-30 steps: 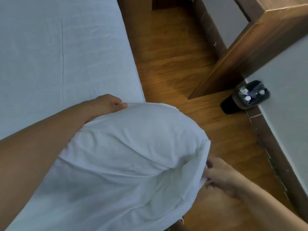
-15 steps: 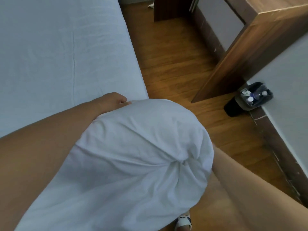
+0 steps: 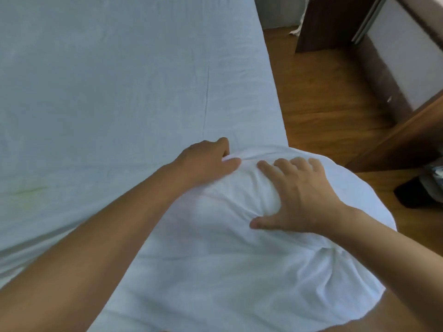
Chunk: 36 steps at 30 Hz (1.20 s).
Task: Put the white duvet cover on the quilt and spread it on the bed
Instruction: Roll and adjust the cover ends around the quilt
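Observation:
A bulging white bundle, the duvet cover [image 3: 215,271] stuffed with the quilt, fills the lower middle of the view at the near right corner of the bed [image 3: 107,80]. My left hand [image 3: 208,161] pinches a fold of the cover at the bundle's far edge, where it meets the mattress. My right hand [image 3: 297,195] lies on top of the bundle with fingers spread, pressing into the fabric and gripping a thick fold. The quilt itself is hidden inside the cover.
The bed carries a pale fitted sheet with a faint greenish stain [image 3: 26,190] at the left. Wooden floor [image 3: 318,104] runs along the bed's right side. A dark wooden cabinet [image 3: 407,68] stands at the right, with a dark object [image 3: 422,190] on the floor.
My right hand has come up from the bundle's lower right side onto its top. The bundle has moved forward onto the bed corner, and the view has tilted up the bed.

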Motion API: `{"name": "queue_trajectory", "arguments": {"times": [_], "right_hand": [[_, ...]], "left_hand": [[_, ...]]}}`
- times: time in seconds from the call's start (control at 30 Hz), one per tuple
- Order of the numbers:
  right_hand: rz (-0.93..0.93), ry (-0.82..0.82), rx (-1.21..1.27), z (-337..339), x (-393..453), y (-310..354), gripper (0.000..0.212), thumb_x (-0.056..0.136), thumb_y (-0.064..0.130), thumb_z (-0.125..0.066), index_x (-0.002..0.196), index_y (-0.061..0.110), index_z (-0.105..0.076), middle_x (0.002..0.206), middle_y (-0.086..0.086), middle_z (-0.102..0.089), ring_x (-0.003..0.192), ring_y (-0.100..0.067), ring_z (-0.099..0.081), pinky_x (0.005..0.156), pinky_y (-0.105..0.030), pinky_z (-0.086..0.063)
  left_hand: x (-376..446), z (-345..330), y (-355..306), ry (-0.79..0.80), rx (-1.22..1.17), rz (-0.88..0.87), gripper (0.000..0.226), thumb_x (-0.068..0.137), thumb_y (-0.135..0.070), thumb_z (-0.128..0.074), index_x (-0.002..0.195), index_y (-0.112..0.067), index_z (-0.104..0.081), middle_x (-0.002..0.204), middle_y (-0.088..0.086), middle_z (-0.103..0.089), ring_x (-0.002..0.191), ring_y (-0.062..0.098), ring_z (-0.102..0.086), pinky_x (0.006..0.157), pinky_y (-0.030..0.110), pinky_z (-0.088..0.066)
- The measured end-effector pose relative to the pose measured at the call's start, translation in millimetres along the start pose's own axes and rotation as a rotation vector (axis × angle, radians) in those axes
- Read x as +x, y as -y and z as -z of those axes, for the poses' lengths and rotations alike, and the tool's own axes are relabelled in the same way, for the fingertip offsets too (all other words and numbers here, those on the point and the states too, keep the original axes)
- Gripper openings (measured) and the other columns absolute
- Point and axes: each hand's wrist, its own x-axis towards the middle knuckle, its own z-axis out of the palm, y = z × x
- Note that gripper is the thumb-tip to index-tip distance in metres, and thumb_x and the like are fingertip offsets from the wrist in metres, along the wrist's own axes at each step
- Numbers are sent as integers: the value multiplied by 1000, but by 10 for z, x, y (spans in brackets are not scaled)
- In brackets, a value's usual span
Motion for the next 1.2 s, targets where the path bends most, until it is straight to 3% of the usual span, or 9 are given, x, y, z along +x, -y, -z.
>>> {"name": "queue_trajectory", "arguments": {"times": [0.17, 0.3, 0.47, 0.6, 0.73, 0.87, 0.93, 1.1, 1.2], "right_hand": [[115, 102, 155, 243, 281, 553, 117, 54, 106, -29, 151, 39, -25, 148, -3, -43, 129, -35, -45, 108, -54, -34], [241, -65, 143, 174, 639, 1438, 87, 85, 81, -25, 143, 19, -43, 140, -9, -53, 126, -34, -50, 105, -49, -39], [456, -291, 251, 170, 1012, 2210, 57, 96, 43, -32, 140, 12, -52, 130, -8, -60, 107, -34, -58, 95, -47, -47], [432, -275, 313, 394, 1448, 2638, 53, 100, 51, -35, 146, 26, -43, 113, -6, -68, 96, -33, -66, 79, -42, -53], [329, -80, 319, 418, 1784, 2961, 34, 104, 56, -35, 118, 33, -56, 97, -1, -70, 90, -30, -66, 74, -37, -46], [69, -13, 599, 252, 1927, 2979, 22, 100, 51, -48, 90, 31, -52, 78, 10, -63, 80, -21, -61, 75, -36, -47], [-55, 24, 633, 239, 2078, 2926, 23, 99, 46, -53, 85, 28, -56, 81, 11, -62, 84, -22, -61, 80, -37, -49], [-193, 223, 457, 267, 2689, 2926, 20, 95, 39, -59, 86, 21, -61, 98, 0, -64, 95, -26, -59, 82, -36, -48], [-251, 212, 334, 148, 3000, 3072, 19, 95, 33, -59, 101, 16, -63, 94, -3, -62, 89, -27, -58, 73, -32, -42]], "left_hand": [[-1482, -169, 943, -486, 388, 26, 43, 82, -44, -59, 117, -17, -59, 101, 4, -57, 90, 31, -53, 76, 43, -41], [-2090, -405, 1811, -571, 421, 369, 49, 73, -7, -80, 116, -2, -59, 96, 18, -59, 81, 39, -56, 73, 50, -45], [-2520, -385, 2766, -697, 232, 642, 38, 73, 11, -66, 108, -3, -62, 97, 19, -64, 86, 44, -56, 80, 53, -45], [-2542, 4, 3543, -801, 279, 553, 26, 78, -2, -56, 103, -4, -64, 97, 21, -61, 91, 45, -56, 81, 52, -42], [-2124, 569, 4089, -638, 202, 436, 21, 99, -26, -44, 93, -15, -61, 68, 11, -62, 65, 36, -62, 60, 41, -46], [-1607, 971, 4543, 31, -281, 396, 40, 103, -46, -49, 80, -17, -62, 77, -4, -65, 77, 16, -61, 76, 32, -45], [-1390, 1012, 4677, 178, -302, 349, 46, 102, -50, -49, 79, -12, -61, 76, -1, -61, 76, 13, -57, 74, 28, -43], [-1265, 724, 4672, -123, 140, 297, 47, 97, -63, -46, 70, -25, -52, 73, -3, -53, 80, 22, -54, 68, 34, -41], [-1462, 794, 4700, -154, 113, 369, 43, 97, -62, -45, 76, -25, -50, 79, -1, -52, 76, 22, -55, 69, 37, -48]]}}
